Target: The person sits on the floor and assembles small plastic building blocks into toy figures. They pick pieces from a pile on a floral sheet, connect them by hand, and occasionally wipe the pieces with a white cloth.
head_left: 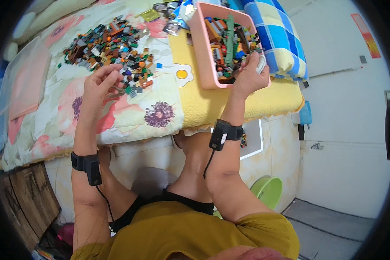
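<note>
My left hand (100, 85) is at the near left edge of a loose pile of small building bricks (112, 45) in mixed colours. Its fingers are curled together, and whatever may be between them is hidden. My right hand (250, 77) is over the near right corner of a pink plastic bin (209, 80), closed around a small white piece (261, 63) whose kind does not show clearly. Inside the bin lie many bricks, among them a long green piece (230, 39) and several brown ones.
A flowered cloth (158, 115) and a yellow quilted cover (242, 104) lie under the bricks. Blue checked bedding (281, 39) touches the bin's right. A clear plastic lid (28, 80) is at far left, small packets (173, 27) behind. Below are a white tray (256, 145) and green basin (271, 190).
</note>
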The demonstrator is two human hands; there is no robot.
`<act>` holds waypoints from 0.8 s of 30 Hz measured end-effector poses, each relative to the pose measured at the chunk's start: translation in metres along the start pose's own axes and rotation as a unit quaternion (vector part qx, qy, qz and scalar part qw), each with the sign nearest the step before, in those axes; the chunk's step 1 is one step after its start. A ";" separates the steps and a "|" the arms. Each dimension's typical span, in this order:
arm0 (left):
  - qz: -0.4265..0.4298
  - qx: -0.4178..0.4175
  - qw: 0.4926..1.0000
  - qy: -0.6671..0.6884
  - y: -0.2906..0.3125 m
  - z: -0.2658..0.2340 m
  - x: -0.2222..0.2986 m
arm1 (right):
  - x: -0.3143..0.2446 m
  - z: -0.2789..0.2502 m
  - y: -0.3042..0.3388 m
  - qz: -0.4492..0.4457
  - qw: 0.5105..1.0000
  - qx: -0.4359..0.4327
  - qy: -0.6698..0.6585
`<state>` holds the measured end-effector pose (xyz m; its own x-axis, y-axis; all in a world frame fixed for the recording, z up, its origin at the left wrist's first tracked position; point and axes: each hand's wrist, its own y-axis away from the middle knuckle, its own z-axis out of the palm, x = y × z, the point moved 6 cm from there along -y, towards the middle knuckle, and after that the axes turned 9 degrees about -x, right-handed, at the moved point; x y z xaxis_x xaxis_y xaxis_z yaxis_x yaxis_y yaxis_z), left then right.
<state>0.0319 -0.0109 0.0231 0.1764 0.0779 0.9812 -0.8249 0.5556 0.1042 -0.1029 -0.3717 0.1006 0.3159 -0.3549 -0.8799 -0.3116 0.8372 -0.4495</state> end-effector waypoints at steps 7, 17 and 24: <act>-0.014 -0.017 1.000 -0.002 0.002 0.002 -0.008 | 0.006 -0.006 -0.012 -0.106 0.938 -0.024 0.330; 0.039 0.033 0.998 0.023 0.006 -0.008 0.001 | -0.022 0.007 0.000 -0.162 0.946 0.040 0.277; 0.144 0.163 0.971 0.099 0.012 -0.056 0.018 | -0.022 0.101 0.079 -0.193 0.943 -0.226 0.149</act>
<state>0.0554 0.0436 0.0325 -0.0128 0.3670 0.9301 -0.9761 0.1974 -0.0913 -0.0443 -0.2559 0.0999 0.2382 -0.7545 -0.6115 -0.5975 0.3825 -0.7047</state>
